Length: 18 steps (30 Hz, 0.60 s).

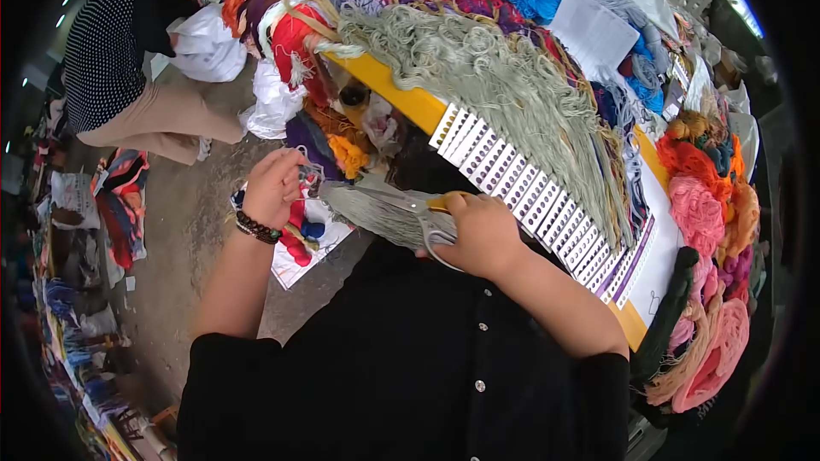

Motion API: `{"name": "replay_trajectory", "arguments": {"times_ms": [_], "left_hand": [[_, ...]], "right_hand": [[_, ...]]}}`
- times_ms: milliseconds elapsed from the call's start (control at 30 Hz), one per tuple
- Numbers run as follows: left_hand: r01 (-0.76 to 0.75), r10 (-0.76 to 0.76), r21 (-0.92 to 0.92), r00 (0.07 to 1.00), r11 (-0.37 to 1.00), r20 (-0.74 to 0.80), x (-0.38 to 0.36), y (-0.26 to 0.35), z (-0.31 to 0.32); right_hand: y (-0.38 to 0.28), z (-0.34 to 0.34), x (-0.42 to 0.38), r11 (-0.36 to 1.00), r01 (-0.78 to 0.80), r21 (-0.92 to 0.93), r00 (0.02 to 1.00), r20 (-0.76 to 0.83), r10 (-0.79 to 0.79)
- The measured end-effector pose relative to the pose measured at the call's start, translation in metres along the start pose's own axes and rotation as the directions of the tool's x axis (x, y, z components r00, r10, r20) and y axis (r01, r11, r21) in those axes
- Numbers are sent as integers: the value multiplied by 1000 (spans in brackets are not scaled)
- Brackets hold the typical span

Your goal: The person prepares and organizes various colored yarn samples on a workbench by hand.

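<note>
My left hand (pixel 272 189), with a beaded bracelet at the wrist, is closed around the looped end of a grey-green thread skein (pixel 376 218). The strands run from that fist across to the front of my black shirt. My right hand (pixel 483 235) grips a pair of scissors (pixel 418 207) with yellow and grey handles. Its blades point left and lie over the skein, their tips close to my left hand. Beyond my right hand, punched white cards (pixel 521 179) line the table edge, with grey-green threads (pixel 478 68) spread out from them.
Heaped yarn in many colours covers the yellow-edged table (pixel 389 85), with pink skeins (pixel 696 213) at the right. A person (pixel 111 60) bends over at the upper left beside a white bag (pixel 209 43). More yarn bundles (pixel 120 205) lie on the floor.
</note>
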<state>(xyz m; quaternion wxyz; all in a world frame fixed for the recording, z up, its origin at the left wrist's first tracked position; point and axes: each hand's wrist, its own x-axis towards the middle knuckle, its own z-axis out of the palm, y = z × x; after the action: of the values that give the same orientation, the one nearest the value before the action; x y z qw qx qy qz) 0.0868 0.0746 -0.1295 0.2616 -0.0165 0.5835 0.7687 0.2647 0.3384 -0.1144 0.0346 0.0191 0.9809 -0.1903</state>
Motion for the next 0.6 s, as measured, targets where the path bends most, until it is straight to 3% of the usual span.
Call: {"name": "replay_trajectory", "arguments": {"times_ms": [100, 167, 267, 433, 600], "left_hand": [[11, -12, 10, 999, 1000, 39, -10, 6, 5], [8, -8, 4, 999, 1000, 42, -14, 9, 4], [3, -1, -20, 996, 1000, 89, -15, 11, -1], [-93, 95, -98, 995, 991, 15, -14, 22, -12], [-216, 213, -164, 976, 963, -36, -9, 38, -38]], "right_hand": [[-21, 0, 21, 998, 57, -34, 998, 29, -56], [-34, -4, 30, 994, 76, -83, 985, 161, -62], [-36, 9, 35, 988, 116, -99, 981, 164, -99], [-31, 13, 24, 991, 110, -69, 987, 128, -101], [-11, 15, 11, 998, 4, -60, 996, 90, 2]]}}
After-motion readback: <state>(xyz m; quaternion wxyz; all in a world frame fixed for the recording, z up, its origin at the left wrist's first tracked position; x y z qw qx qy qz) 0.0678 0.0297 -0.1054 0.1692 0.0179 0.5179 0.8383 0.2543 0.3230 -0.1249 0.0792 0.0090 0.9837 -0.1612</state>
